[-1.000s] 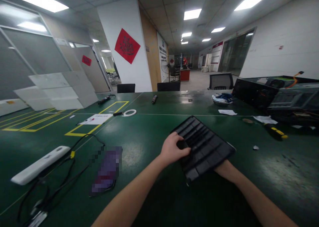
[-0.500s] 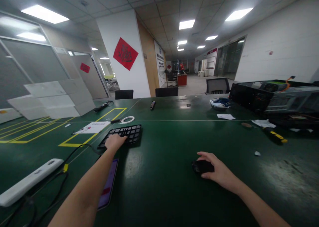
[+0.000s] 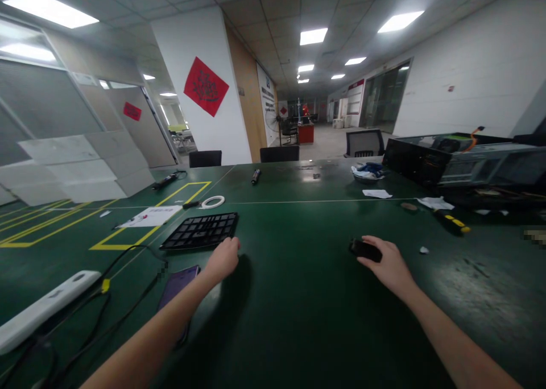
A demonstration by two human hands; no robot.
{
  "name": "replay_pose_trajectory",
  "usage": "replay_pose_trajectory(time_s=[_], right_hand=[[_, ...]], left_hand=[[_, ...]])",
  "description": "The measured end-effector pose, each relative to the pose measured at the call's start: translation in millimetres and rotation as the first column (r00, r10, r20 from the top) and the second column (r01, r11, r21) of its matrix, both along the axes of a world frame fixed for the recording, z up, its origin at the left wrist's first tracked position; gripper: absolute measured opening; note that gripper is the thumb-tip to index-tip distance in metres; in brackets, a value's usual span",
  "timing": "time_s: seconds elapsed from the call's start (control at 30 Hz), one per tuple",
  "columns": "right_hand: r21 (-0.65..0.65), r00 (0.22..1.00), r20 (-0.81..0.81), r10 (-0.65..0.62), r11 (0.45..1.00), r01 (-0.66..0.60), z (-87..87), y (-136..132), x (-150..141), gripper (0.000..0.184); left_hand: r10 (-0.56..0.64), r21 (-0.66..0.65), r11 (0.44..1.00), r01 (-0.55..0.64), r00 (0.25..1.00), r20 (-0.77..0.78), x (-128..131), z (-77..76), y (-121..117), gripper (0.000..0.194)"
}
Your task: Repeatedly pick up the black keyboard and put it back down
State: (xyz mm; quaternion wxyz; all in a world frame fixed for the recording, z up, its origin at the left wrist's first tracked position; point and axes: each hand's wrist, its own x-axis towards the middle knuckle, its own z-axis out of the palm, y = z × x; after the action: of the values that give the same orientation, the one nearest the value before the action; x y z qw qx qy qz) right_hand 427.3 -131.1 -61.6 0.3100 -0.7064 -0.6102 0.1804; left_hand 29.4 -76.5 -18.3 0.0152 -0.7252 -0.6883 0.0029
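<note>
A black keyboard [image 3: 199,230] lies flat on the green table [image 3: 294,298], left of centre. My left hand [image 3: 224,259] hovers just off the keyboard's near right corner, fingers loosely curled, holding nothing. My right hand [image 3: 386,264] rests over a small black object [image 3: 364,249] that looks like a mouse, fingers draped on its near side. A dark phone [image 3: 178,284] lies beside my left forearm.
A white power strip [image 3: 40,311] with black cables sits at the near left. A white tape roll [image 3: 212,201], a sheet of paper [image 3: 150,215] and yellow floor-style markings lie beyond the keyboard. Black equipment cases [image 3: 460,164], a yellow-handled tool [image 3: 451,220] and a bowl [image 3: 367,173] stand at the right.
The keyboard went from both hands at the centre to flat on the left. My left hand has since let go and drawn back; my right hand slid the black object forward.
</note>
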Motion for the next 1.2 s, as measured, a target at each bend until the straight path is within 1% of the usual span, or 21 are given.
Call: replay_pose_trajectory(time_s=[0.03, 0.1, 0.17, 0.27, 0.33, 0.5, 0.67, 0.77, 0.87, 0.97, 1.03, 1.1, 1.13, 1.17, 1.2], right_hand=[[0.007, 0.994, 0.062, -0.09, 0.996, 0.09, -3.3, 2, 9, 0.051], [-0.054, 0.971, 0.155, -0.182, 0.98, 0.193, -8.6, 5, 22, 0.051], [-0.071, 0.948, 0.242, -0.205, 0.971, 0.229, -12.1, 6, 28, 0.054], [0.032, 0.902, 0.355, -0.244, 0.968, 0.249, -14.9, 7, 26, 0.059], [0.072, 0.881, 0.381, -0.279, 0.959, 0.273, -15.5, 8, 23, 0.06], [0.009, 0.893, 0.37, -0.255, 0.963, 0.271, -14.3, 7, 20, 0.058], [-0.057, 0.91, 0.354, -0.216, 0.966, 0.252, -18.4, 9, 26, 0.062], [-0.059, 0.915, 0.353, -0.197, 0.971, 0.232, -21.7, 10, 29, 0.062], [-0.065, 0.92, 0.338, -0.199, 0.97, 0.234, -20.5, 10, 28, 0.061], [-0.073, 0.924, 0.325, -0.2, 0.969, 0.235, -15.3, 8, 25, 0.06], [-0.082, 0.927, 0.32, -0.195, 0.969, 0.232, -11.8, 6, 23, 0.06], [-0.088, 0.928, 0.318, -0.196, 0.968, 0.235, -9.7, 5, 22, 0.06], [-0.088, 0.928, 0.317, -0.197, 0.968, 0.236, -9.4, 5, 21, 0.06], [-0.084, 0.928, 0.316, -0.197, 0.969, 0.234, -9.6, 5, 21, 0.06], [-0.076, 0.928, 0.316, -0.197, 0.97, 0.231, -10.3, 5, 21, 0.06]], left_hand=[[-0.041, -0.011, 0.999, 0.041, 0.999, -0.01, 6, -4.4, -7, 0.032], [-0.092, -0.024, 0.996, 0.091, 0.996, -0.018, 15, -11.5, -18, 0.032], [-0.099, -0.006, 0.995, 0.099, 0.995, -0.013, 19, -15.6, -24, 0.03], [-0.099, 0.034, 0.994, 0.1, 0.994, -0.035, 19, -16.5, -29, 0.027], [-0.105, 0.025, 0.994, 0.107, 0.993, -0.06, 17, -15.6, -32, 0.027], [-0.151, -0.013, 0.988, 0.151, 0.981, -0.117, 16, -14.9, -36, 0.028], [-0.207, -0.046, 0.978, 0.202, 0.968, -0.14, 16, -12.7, -32, 0.027], [-0.189, -0.065, 0.981, 0.185, 0.981, -0.052, 15, -11.0, -27, 0.025], [-0.116, -0.071, 0.99, 0.12, 0.991, 0.063, 13, -11.6, -21, 0.022], [-0.051, -0.062, 0.996, 0.063, 0.981, 0.185, 13, -13.4, -17, 0.016], [0.006, -0.049, 0.999, 0.01, 0.948, 0.319, 14, -13.3, -15, 0.013], [0.076, -0.052, 0.997, -0.058, 0.873, 0.482, 16, -10.6, -14, 0.013], [0.116, -0.064, 0.993, -0.097, 0.813, 0.57, 17, -8.1, -13, 0.013], [0.156, -0.08, 0.987, -0.138, 0.736, 0.659, 16, -4.8, -11, 0.011], [0.192, -0.097, 0.979, -0.18, 0.641, 0.743, 14, -0.7, -8, 0.01]])
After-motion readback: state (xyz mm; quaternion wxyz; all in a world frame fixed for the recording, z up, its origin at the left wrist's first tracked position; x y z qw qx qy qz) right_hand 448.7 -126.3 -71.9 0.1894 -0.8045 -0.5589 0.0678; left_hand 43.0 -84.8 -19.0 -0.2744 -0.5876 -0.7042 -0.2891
